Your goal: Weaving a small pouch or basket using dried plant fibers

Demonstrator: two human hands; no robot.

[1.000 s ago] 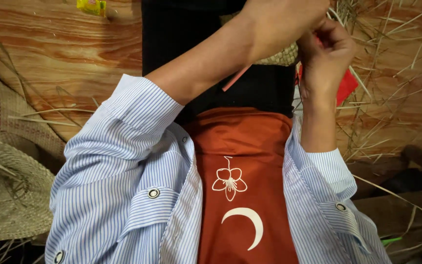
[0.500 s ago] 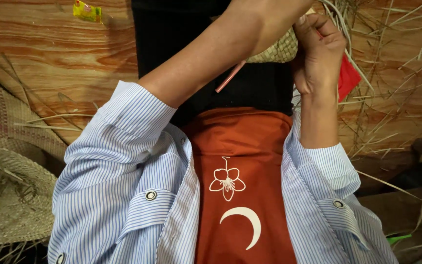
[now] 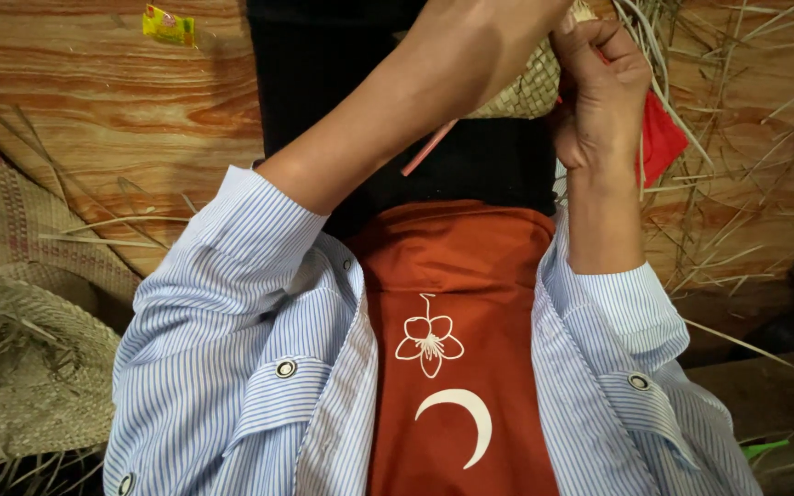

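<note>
Woven piece (image 3: pixel 524 87), pale straw, plaited: top centre, held between both hands above a black lap. Pink strip (image 3: pixel 426 152) slanting down-left from under its lower edge. Red item (image 3: pixel 662 140) just right of it, behind the right wrist; kind unclear, partly hidden.

Right hand (image 3: pixel 599 87): closed in a fist against the right edge of the woven piece, fingers curled round loose straw strands. Left hand (image 3: pixel 484 37): crossing over the top of the woven piece, mostly cut off by the frame edge; grip cannot be told, probably resting on the weave.

Forearms bare, striped blue sleeves (image 3: pixel 232 276) rolled back. Rust-red cloth (image 3: pixel 457 303) with white flower and crescent print below the lap.

Wooden floor (image 3: pixel 94 101) all around. Loose straw (image 3: pixel 737 184) scattered at right. Woven hat (image 3: pixel 20 367) at lower left, mat beside it. Yellow wrapper (image 3: pixel 167 25) at upper left.
</note>
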